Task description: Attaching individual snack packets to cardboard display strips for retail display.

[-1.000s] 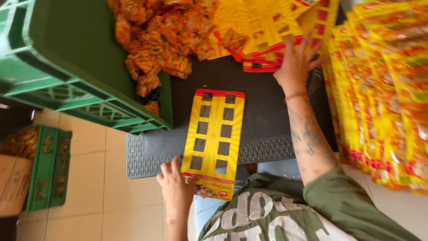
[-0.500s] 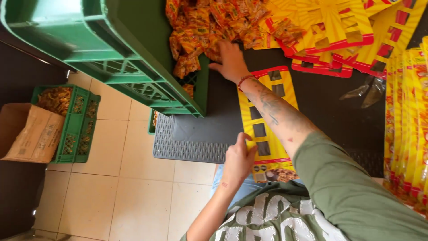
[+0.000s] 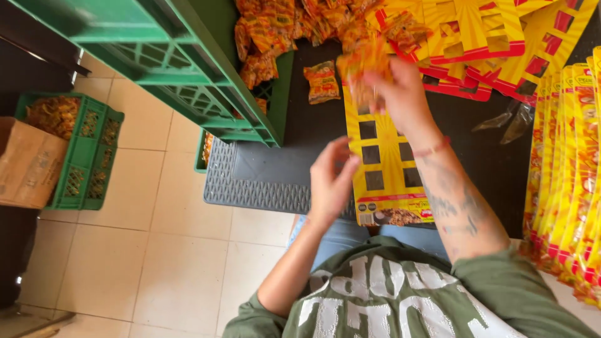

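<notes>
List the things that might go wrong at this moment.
The right hand holds a bunch of sachets above the yellow display card; one might slip out. The card's lower end overhangs the grey mat, steadied only by the left hand, so it could slide. A loose sachet may get knocked.

A dark tabletop (image 3: 482, 156) carries a grey ribbed mat (image 3: 263, 175), 1 yellow slotted card (image 3: 385, 172), a fan of more yellow cards (image 3: 494, 37), loose orange sachets (image 3: 322, 81), a green crate (image 3: 206, 75) and filled cards (image 3: 566, 175).
</notes>
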